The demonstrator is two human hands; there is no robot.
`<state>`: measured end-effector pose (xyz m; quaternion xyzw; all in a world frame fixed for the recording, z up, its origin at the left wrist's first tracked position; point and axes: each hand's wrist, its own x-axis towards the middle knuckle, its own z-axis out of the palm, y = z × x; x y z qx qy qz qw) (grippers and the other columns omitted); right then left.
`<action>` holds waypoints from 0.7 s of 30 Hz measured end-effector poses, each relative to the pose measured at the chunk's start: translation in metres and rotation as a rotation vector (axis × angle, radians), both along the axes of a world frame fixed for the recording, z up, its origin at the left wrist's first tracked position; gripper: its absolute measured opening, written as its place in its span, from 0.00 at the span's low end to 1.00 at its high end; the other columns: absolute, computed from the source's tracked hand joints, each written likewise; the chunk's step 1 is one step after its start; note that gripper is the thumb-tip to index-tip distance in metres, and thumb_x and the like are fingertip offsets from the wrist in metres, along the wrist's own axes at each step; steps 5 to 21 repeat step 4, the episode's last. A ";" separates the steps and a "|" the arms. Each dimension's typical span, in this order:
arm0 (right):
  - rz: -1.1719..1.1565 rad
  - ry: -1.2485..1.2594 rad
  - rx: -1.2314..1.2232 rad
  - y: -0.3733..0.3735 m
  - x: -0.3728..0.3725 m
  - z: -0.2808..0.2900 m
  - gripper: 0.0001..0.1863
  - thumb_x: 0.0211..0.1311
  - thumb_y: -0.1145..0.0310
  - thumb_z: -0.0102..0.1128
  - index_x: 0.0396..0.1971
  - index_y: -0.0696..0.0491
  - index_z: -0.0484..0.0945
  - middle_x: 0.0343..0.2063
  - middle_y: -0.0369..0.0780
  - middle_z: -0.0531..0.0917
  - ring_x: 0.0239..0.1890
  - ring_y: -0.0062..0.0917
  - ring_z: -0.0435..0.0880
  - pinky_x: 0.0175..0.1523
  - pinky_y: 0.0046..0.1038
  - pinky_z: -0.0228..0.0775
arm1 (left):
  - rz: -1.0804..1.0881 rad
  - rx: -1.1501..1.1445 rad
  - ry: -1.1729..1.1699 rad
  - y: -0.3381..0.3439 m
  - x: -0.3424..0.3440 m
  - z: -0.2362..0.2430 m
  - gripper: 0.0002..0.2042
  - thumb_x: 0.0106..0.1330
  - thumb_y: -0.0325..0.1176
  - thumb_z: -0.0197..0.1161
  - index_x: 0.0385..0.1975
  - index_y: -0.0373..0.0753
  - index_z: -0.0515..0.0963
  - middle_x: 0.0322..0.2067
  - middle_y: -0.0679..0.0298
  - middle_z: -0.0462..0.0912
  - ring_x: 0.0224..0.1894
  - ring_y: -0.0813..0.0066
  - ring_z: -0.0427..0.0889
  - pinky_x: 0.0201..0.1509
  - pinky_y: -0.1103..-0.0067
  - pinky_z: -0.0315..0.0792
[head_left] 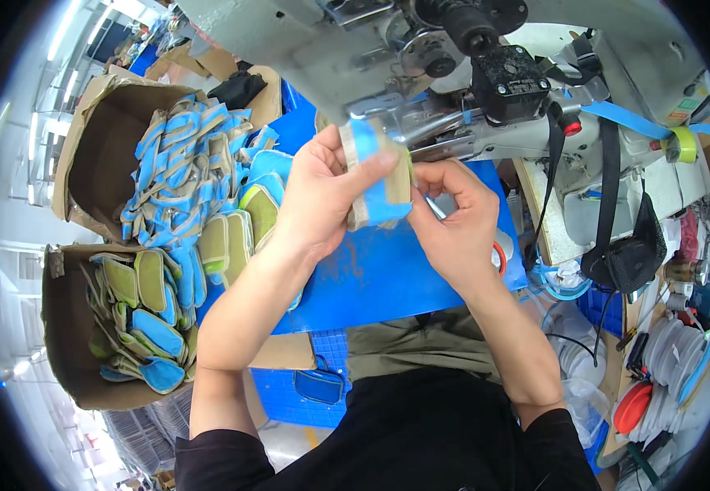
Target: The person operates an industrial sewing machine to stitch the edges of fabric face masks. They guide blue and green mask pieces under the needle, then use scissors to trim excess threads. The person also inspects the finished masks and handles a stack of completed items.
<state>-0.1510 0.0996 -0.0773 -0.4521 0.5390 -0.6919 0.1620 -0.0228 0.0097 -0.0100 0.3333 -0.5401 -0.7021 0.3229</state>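
Observation:
My left hand (322, 188) is closed on a small fabric piece (385, 211) with blue and beige bands and a greenish edge, its thumb pressed flat over the front. The piece is held up below the sewing machine's head (432, 41) and is slightly blurred. My right hand (461, 225) is closed at the piece's right edge, thumb and forefinger together. A slim shiny metal tool (434, 208) shows within its grip; its kind is mostly hidden by the fingers. Below both hands lies the blue work table (371, 286).
Flat green-and-blue padded pieces (228, 241) lie on the table's left. A cardboard box (68, 327) of similar pieces stands beside it, with blue-and-beige strips (183, 164) heaped in another behind. Blue tape (629, 119) runs to the machine at right. An orange-handled ring (500, 258) lies at the table's right.

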 end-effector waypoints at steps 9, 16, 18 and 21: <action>0.001 -0.012 0.044 0.001 0.000 0.003 0.07 0.54 0.77 0.72 0.34 0.55 0.86 0.27 0.40 0.86 0.28 0.25 0.85 0.35 0.26 0.73 | -0.029 -0.004 -0.009 -0.004 0.002 -0.002 0.19 0.66 0.23 0.70 0.54 0.33 0.74 0.45 0.59 0.87 0.41 0.76 0.88 0.46 0.77 0.84; 0.001 -0.012 0.044 0.001 0.000 0.003 0.07 0.54 0.77 0.72 0.34 0.55 0.86 0.27 0.40 0.86 0.28 0.25 0.85 0.35 0.26 0.73 | -0.029 -0.004 -0.009 -0.004 0.002 -0.002 0.19 0.66 0.23 0.70 0.54 0.33 0.74 0.45 0.59 0.87 0.41 0.76 0.88 0.46 0.77 0.84; 0.001 -0.012 0.044 0.001 0.000 0.003 0.07 0.54 0.77 0.72 0.34 0.55 0.86 0.27 0.40 0.86 0.28 0.25 0.85 0.35 0.26 0.73 | -0.029 -0.004 -0.009 -0.004 0.002 -0.002 0.19 0.66 0.23 0.70 0.54 0.33 0.74 0.45 0.59 0.87 0.41 0.76 0.88 0.46 0.77 0.84; 0.001 -0.012 0.044 0.001 0.000 0.003 0.07 0.54 0.77 0.72 0.34 0.55 0.86 0.27 0.40 0.86 0.28 0.25 0.85 0.35 0.26 0.73 | -0.029 -0.004 -0.009 -0.004 0.002 -0.002 0.19 0.66 0.23 0.70 0.54 0.33 0.74 0.45 0.59 0.87 0.41 0.76 0.88 0.46 0.77 0.84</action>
